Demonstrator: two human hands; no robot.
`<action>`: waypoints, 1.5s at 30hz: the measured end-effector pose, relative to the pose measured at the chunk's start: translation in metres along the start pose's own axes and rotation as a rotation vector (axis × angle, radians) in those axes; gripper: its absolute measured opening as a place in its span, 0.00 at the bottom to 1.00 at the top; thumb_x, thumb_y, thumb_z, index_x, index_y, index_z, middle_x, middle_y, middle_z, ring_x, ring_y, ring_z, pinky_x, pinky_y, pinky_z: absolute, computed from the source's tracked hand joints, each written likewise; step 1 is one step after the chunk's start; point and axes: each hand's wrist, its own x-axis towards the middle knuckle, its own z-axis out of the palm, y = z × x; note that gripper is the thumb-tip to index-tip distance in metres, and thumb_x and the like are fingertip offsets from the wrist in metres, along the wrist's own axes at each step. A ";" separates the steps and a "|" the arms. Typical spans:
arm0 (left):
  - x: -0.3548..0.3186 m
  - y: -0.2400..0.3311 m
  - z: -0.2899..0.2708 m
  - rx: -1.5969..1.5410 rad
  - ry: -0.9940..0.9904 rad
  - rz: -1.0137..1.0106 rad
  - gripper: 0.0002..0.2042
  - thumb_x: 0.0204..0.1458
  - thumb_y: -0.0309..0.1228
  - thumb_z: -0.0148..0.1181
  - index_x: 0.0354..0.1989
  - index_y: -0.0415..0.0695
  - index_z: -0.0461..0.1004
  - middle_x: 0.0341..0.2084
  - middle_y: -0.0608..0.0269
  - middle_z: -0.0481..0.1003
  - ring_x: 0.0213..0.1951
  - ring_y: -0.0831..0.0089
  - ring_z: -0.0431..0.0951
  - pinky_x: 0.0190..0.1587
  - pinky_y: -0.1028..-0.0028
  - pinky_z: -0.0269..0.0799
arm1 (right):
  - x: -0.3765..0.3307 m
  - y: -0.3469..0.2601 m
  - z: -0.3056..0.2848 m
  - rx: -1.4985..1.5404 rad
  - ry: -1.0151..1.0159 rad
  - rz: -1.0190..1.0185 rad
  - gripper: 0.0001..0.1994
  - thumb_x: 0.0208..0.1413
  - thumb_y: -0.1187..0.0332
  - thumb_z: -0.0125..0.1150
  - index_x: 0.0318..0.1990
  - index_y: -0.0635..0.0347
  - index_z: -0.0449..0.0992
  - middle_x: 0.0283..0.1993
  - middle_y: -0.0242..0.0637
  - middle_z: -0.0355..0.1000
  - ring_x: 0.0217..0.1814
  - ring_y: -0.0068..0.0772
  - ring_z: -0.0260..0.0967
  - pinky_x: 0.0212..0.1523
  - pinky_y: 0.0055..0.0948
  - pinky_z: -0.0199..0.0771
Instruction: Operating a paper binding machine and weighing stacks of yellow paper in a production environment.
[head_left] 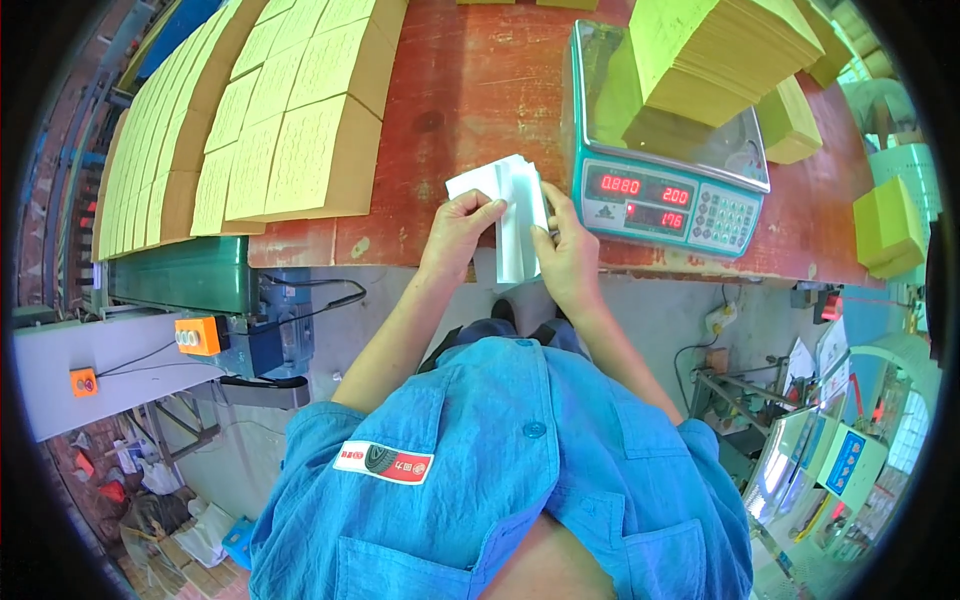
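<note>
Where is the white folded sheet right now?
In the head view, the white folded sheet is in the upper middle, held by the left hand and the right hand, left of the teal scale, at the red table's near edge.

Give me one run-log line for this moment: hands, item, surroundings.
left hand: holding white paper | right hand: holding same paper | ahead right: scale, yellow stack on top | ahead left: yellow piles on table
</note>
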 end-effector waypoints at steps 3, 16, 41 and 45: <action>-0.001 0.000 0.000 0.006 0.007 -0.007 0.09 0.55 0.31 0.62 0.24 0.44 0.72 0.21 0.70 0.73 0.25 0.81 0.71 0.28 0.77 0.70 | -0.005 -0.002 0.000 -0.038 0.041 -0.134 0.08 0.54 0.73 0.59 0.42 0.63 0.75 0.38 0.48 0.72 0.38 0.48 0.73 0.38 0.39 0.73; 0.001 -0.017 -0.015 -0.044 0.016 0.075 0.04 0.56 0.29 0.56 0.35 0.43 0.74 0.23 0.73 0.70 0.24 0.83 0.68 0.25 0.80 0.62 | -0.013 -0.009 -0.015 -0.309 0.060 -0.311 0.07 0.53 0.70 0.55 0.32 0.65 0.73 0.39 0.50 0.69 0.43 0.52 0.69 0.41 0.45 0.72; -0.023 0.083 0.643 0.747 -0.781 1.158 0.06 0.48 0.22 0.56 0.33 0.39 0.78 0.26 0.61 0.76 0.27 0.69 0.76 0.29 0.71 0.71 | 0.026 0.250 -0.602 -0.128 0.776 -0.169 0.08 0.58 0.75 0.55 0.45 0.62 0.74 0.30 0.42 0.75 0.31 0.30 0.75 0.33 0.28 0.72; 0.044 0.076 0.869 0.235 -0.864 0.328 0.03 0.53 0.22 0.58 0.32 0.40 0.70 0.21 0.63 0.71 0.17 0.76 0.69 0.17 0.77 0.62 | 0.060 0.267 -0.688 -0.004 0.730 -0.038 0.06 0.59 0.73 0.56 0.42 0.63 0.74 0.26 0.42 0.73 0.26 0.27 0.71 0.29 0.28 0.70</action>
